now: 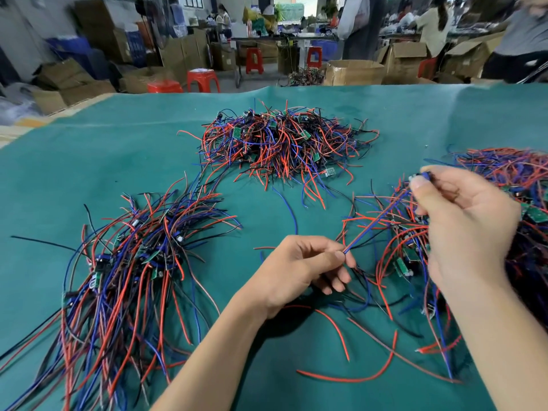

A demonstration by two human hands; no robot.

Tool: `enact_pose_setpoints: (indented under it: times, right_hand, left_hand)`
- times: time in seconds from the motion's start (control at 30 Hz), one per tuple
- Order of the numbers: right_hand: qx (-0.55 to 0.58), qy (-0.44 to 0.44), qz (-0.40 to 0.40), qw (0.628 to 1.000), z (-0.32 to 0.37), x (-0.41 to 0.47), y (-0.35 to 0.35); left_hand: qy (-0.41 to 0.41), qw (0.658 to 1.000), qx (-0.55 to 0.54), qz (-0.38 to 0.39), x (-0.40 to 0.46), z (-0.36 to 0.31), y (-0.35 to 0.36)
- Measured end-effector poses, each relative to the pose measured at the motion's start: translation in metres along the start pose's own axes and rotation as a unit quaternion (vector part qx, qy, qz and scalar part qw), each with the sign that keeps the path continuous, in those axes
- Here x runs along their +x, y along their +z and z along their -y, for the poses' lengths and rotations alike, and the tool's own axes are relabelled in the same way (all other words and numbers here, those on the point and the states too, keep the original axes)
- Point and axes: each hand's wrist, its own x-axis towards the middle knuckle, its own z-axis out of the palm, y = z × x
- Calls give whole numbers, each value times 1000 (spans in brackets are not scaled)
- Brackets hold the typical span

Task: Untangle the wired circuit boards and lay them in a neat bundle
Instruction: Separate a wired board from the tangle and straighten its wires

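Observation:
My right hand (465,223) pinches the small board end (422,175) of one wired circuit board, lifted above the tangled heap (397,232) at the right. Its blue and red wires (382,216) run taut down to my left hand (299,269), whose thumb and forefinger pinch their free ends. A loosely aligned bundle (127,262) of boards with red, blue and black wires lies at the left on the green cloth (89,161). Another tangled pile (281,140) sits in the middle, farther back.
Loose red, blue and black wires (341,378) trail over the cloth in front of my arms. More tangled wiring (510,164) spreads along the right edge. Beyond the table stand red stools (203,80), cardboard boxes (353,72) and people at other benches.

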Motion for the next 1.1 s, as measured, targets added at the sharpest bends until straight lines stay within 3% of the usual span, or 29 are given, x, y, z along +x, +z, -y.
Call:
enact_pose_setpoints:
  times: [0.1,0.17,0.37,0.47,0.57,0.67,0.83,0.93,1.1]
  right_hand:
    - [7,-39,-77,996,25,13,-8]
    - [19,-40,-71,996,46,17,-6]
    - [38,-16,174,984,89,-29,92]
    - [-12,12,301,953,95,-42,152]
    - [-137,-31,404,904,87,-39,190]
    - [-292,-57,385,874,50,-3,202]
    - [-550,49,289,782,-38,51,171]
    - [-587,75,273,758,-70,56,152]
    - [-571,84,276,769,-79,69,151]
  left_hand:
    - [-1,1000,6,-13,1,1,0]
    - [-3,1000,-7,-28,1,1,0]
    - [-1,998,-31,-51,3,1,3]
    - [22,997,-45,-66,0,-1,5]
    - [24,997,-45,-64,1,0,3]
    - [-1,997,-44,-70,4,2,1]
    - [-8,996,-45,-71,6,4,1]
    - [-11,996,-50,-68,6,4,1]
    - [-15,995,-61,-73,7,4,1]
